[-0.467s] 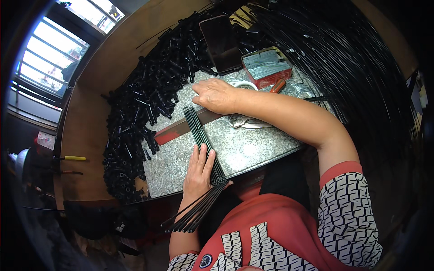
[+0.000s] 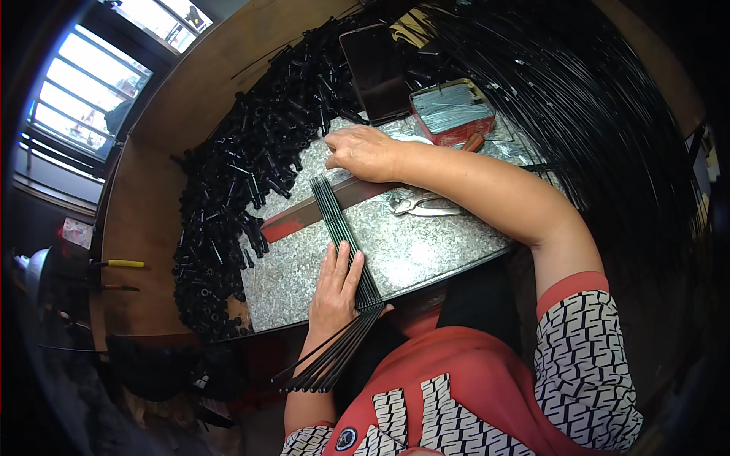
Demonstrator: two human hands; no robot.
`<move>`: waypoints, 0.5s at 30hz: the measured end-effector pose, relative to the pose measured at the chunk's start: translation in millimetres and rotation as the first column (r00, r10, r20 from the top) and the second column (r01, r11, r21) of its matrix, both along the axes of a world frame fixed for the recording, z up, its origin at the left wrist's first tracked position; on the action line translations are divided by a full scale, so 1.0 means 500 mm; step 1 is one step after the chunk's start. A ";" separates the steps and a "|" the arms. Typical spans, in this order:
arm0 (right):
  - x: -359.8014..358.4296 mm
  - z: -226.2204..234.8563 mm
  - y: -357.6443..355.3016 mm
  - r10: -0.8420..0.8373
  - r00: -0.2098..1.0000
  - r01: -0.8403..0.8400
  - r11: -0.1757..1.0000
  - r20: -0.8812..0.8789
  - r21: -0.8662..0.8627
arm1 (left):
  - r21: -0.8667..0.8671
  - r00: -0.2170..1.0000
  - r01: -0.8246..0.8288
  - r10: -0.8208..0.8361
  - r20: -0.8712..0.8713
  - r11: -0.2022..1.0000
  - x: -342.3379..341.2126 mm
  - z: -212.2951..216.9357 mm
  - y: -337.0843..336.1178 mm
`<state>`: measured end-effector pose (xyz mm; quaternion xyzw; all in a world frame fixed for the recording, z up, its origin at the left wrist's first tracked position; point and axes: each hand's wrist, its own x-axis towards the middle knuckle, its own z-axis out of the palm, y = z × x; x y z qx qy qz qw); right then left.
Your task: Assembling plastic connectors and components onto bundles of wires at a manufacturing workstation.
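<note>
Thin black rods [image 2: 334, 214] lie side by side in a narrow bundle across a speckled grey worktop [image 2: 433, 251], their upper part crossing a flat dark bar [image 2: 298, 216] with a red end, and their lower ends fanning out past the table's near edge, over the person's left forearm. The left hand [image 2: 333, 289] holds the bundle near that edge, fingers straight and nearly together on top, the thumb mostly hidden beneath with only its tip showing. The right hand [image 2: 363, 153] is just beyond the rods' far ends, fingers curled downward; whether they grip anything cannot be told. Its forearm reaches across the worktop, partly covering a white curved object [image 2: 414, 139], the handles of metal pliers [image 2: 418, 204] and an orange-handled tool [image 2: 473, 142]. Behind the arm sit a red box [image 2: 462, 136] filled with fine, pale, straight pieces and a smooth dark rectangular slab [image 2: 376, 76]. Short, glossy black tubes [image 2: 228, 190] heap along the left and far sides, too jumbled to separate. Long, slender black strands [image 2: 563, 91] sweep down the right, fading into shadow. Far left, a barred window [image 2: 87, 83] is washed out by glare.
</note>
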<state>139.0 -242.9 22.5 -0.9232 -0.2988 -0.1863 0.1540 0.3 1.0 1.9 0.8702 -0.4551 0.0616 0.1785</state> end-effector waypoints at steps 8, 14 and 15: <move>-0.012 -0.011 0.005 -0.015 0.976 0.046 0.989 -0.215 0.139 | 0.000 1.000 -0.001 0.001 0.003 1.000 -0.001 -0.002 0.002; 0.003 -0.029 -0.001 0.020 0.999 -0.024 0.994 0.040 0.103 | -0.010 1.000 -0.008 0.008 0.010 1.000 -0.003 0.000 -0.003; 0.001 -0.020 0.001 0.022 0.997 -0.026 0.998 0.073 0.049 | -0.010 1.000 -0.007 0.007 0.011 1.000 -0.002 -0.001 -0.002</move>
